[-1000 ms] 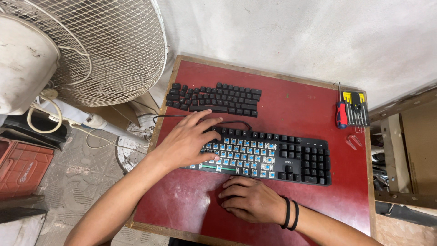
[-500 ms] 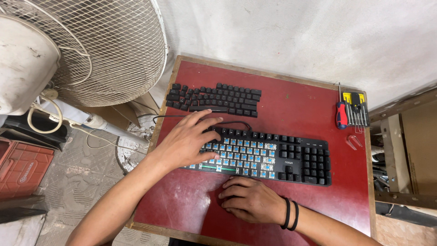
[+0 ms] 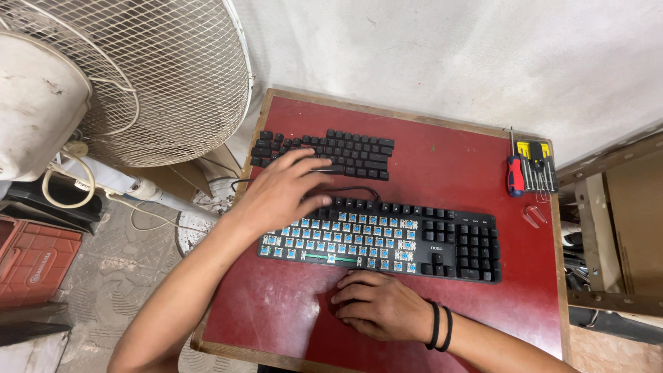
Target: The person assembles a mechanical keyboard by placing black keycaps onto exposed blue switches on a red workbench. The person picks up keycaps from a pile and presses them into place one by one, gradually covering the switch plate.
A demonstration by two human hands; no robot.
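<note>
A black keyboard (image 3: 456, 242) lies across the red table top (image 3: 442, 159); most of its left keys are off, showing blue switches (image 3: 345, 235). The removed black keycaps (image 3: 352, 148) lie in rows at the back left of the table. My left hand (image 3: 280, 190) reaches over the keyboard's upper left corner, fingers spread, its fingertips touching the near row of loose keycaps. My right hand (image 3: 376, 304) rests flat on the table just in front of the keyboard, fingers against its front edge, two black bands on the wrist.
A red-handled screwdriver and a yellow bit set (image 3: 528, 169) lie at the table's right edge, a small clear piece (image 3: 533, 215) below them. A large white fan (image 3: 117, 76) stands to the left. A red crate (image 3: 31, 259) sits on the floor.
My left hand has moved back from the keyboard's upper left part toward the rows of loose keycaps. My right hand has stayed in place.
</note>
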